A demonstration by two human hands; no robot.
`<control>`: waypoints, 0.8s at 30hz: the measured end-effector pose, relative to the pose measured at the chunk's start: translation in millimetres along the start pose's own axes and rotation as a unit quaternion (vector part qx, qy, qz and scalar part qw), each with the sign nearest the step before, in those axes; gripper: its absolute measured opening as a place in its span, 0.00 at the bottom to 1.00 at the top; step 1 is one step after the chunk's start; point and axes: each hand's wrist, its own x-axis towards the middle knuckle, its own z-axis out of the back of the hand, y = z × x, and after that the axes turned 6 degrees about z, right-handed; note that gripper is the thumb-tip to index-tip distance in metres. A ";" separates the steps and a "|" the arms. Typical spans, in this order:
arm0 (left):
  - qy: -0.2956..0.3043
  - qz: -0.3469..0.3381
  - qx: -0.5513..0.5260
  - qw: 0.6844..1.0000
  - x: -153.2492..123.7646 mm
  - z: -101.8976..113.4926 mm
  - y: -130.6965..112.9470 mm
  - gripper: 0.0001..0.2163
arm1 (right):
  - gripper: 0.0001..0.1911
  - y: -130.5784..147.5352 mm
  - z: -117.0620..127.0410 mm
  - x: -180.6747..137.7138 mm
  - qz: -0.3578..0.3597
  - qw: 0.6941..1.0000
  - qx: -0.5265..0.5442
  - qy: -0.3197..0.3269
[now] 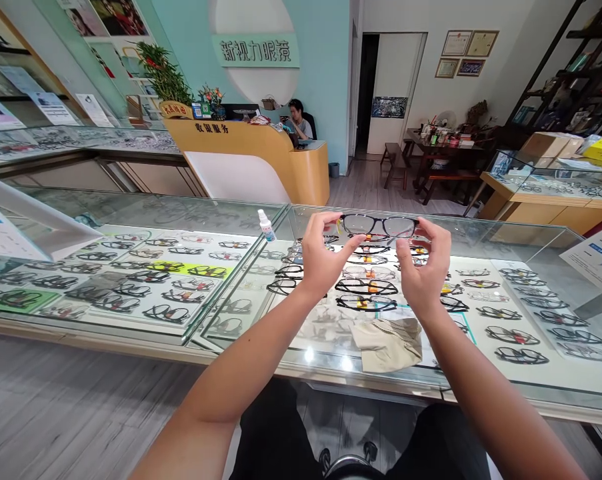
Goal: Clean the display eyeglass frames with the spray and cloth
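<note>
A pair of dark-framed eyeglasses (379, 227) is held up over the glass counter, lenses facing forward. My left hand (323, 250) grips the left end of the frame between fingers and thumb. At the opposite end, my right hand (425, 257) pinches the frame near its hinge. Below the hands, a crumpled beige cloth (388, 345) lies on the counter top. A small white spray bottle (267, 226) stands on the glass to the left of my left hand.
The glass display counter (291, 365) holds rows of eyeglasses under its top. A white sign stand (25, 223) is at the left, another sign (598, 260) at the right. Beyond, a person (301, 123) sits behind a yellow reception desk (245, 143).
</note>
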 end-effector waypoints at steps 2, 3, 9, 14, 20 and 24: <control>0.021 0.025 -0.016 0.999 0.1 -1.7 4.1 0.27 | 0.23 2.0 1.1 1.2 0.019 1.000 -0.016 -0.007; 0.028 0.033 -0.020 0.999 0.0 -2.3 5.6 0.27 | 0.23 2.7 1.5 1.7 0.021 0.999 -0.022 -0.007; 0.034 0.047 -0.026 0.998 -0.5 -2.5 5.1 0.25 | 0.22 3.4 2.1 3.2 0.020 0.999 -0.026 -0.006; 0.020 0.052 -0.018 0.998 -2.0 -2.8 1.6 0.23 | 0.20 3.9 1.7 3.4 0.009 1.000 -0.023 -0.004; -0.015 0.008 0.005 1.000 -2.4 -1.8 -1.0 0.22 | 0.21 1.0 0.1 1.5 -0.022 1.000 -0.005 0.014; -0.057 -0.047 0.029 0.997 -2.0 -0.2 -3.5 0.22 | 0.21 -4.6 -1.9 0.0 -0.069 0.996 0.016 0.058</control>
